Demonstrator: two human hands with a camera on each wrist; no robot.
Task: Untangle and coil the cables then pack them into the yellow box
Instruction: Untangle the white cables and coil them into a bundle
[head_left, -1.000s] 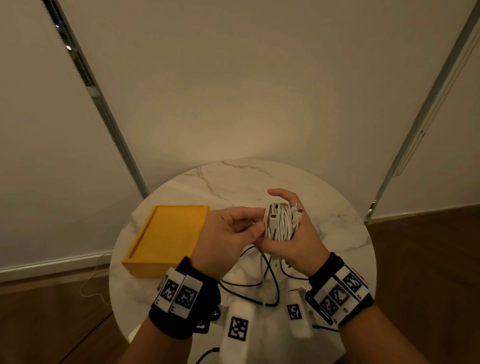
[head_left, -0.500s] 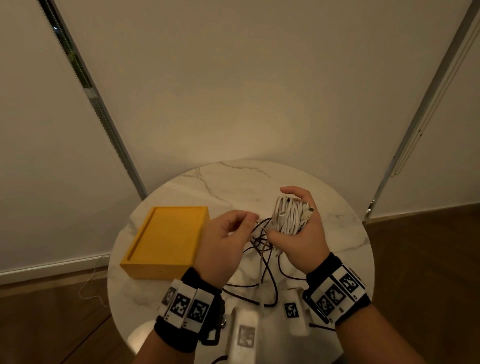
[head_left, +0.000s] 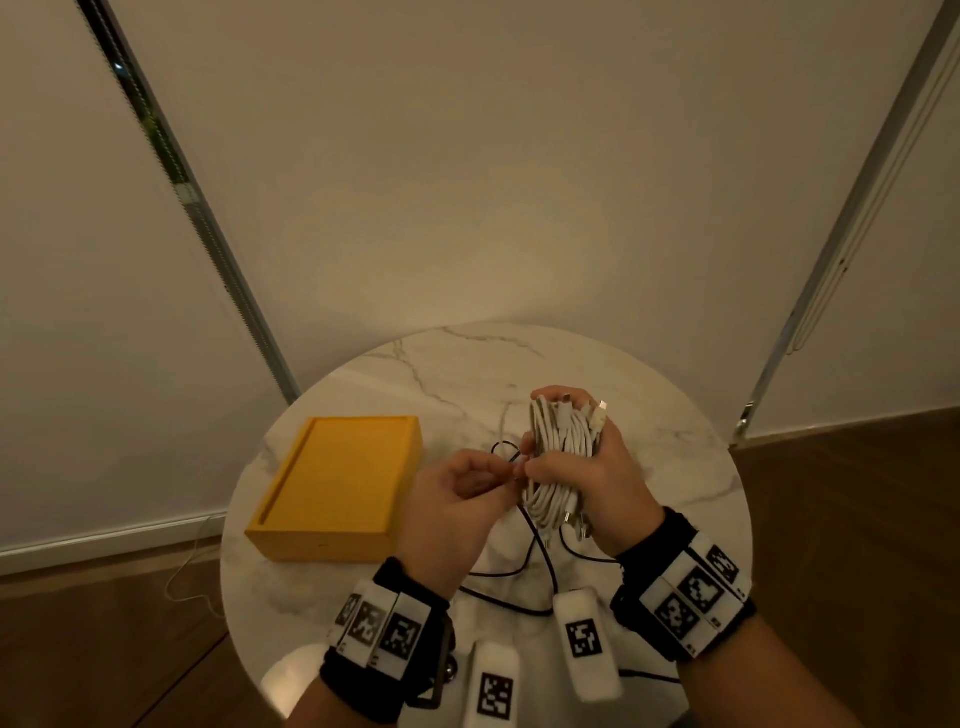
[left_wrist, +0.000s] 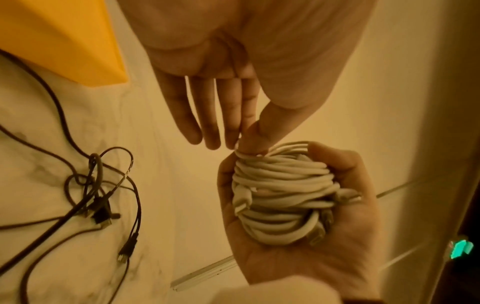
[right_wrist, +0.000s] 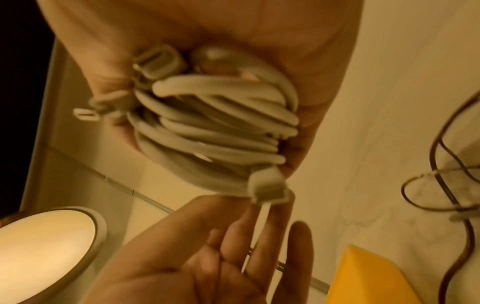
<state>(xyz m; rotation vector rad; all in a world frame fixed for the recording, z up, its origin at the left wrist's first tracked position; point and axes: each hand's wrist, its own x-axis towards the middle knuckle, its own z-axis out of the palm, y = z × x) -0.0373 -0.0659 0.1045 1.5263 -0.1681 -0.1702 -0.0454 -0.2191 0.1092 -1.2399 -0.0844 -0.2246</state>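
The right hand (head_left: 597, 478) is curling round the white cable coil (head_left: 563, 457) at centre frame, holding it above the marble table (head_left: 675, 441) with its long axis running up the frame. The left hand (head_left: 457, 499) is sitting just left of it, thumb and forefinger pinching a thin white tie against the coil's edge. The yellow box (head_left: 337, 488) is lying further left, nearer the left hand, so packing probably means carrying leftward. Black cables (left_wrist: 98, 185) are lying tangled on the table.

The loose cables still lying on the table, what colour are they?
Black, or very dark: the tangled loose cables show best in the left wrist view.
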